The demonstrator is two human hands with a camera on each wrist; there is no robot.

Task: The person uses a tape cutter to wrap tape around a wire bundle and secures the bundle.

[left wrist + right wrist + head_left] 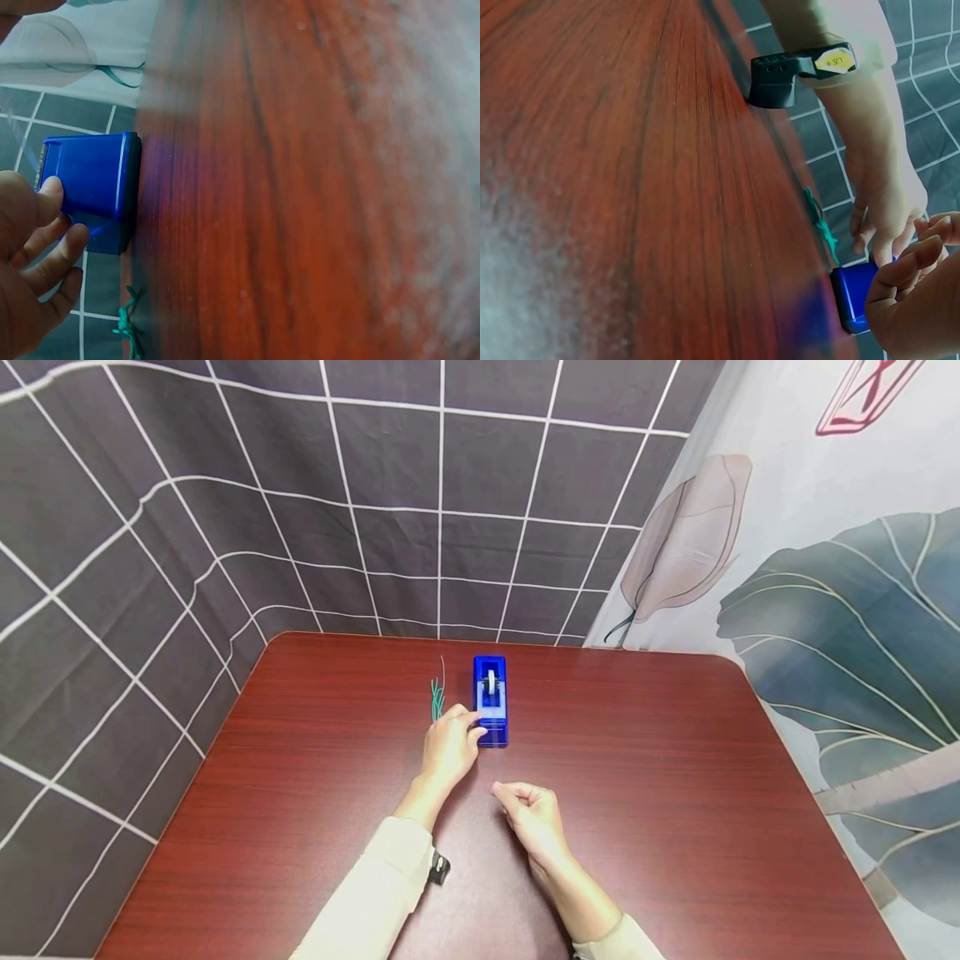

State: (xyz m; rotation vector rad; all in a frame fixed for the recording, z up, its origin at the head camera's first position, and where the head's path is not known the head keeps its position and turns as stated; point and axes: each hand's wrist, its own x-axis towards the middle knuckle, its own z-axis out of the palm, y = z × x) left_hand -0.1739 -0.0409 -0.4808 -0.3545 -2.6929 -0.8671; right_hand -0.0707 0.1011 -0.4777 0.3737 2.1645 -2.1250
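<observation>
A blue tape dispenser [492, 713] with a small tape roll [491, 682] stands on the table, its cutting end toward me. My left hand [452, 745] grips that end from the left side. In the left wrist view the thumb [51, 191] lies against the dispenser's blue end face, with other fingers along its side. Nearer to me, my right hand [536, 822] has thumb and index finger pinched together. A faint clear strip of tape [22, 141] runs from the serrated edge toward that pinch; its held end is hidden by the fingers.
A small bundle of green ties [437, 697] lies just left of the dispenser, beyond my left hand. The reddish-brown table [660, 760] meets a grey grid curtain [390, 543] at the back and a leaf-patterned curtain [795, 610] on the right.
</observation>
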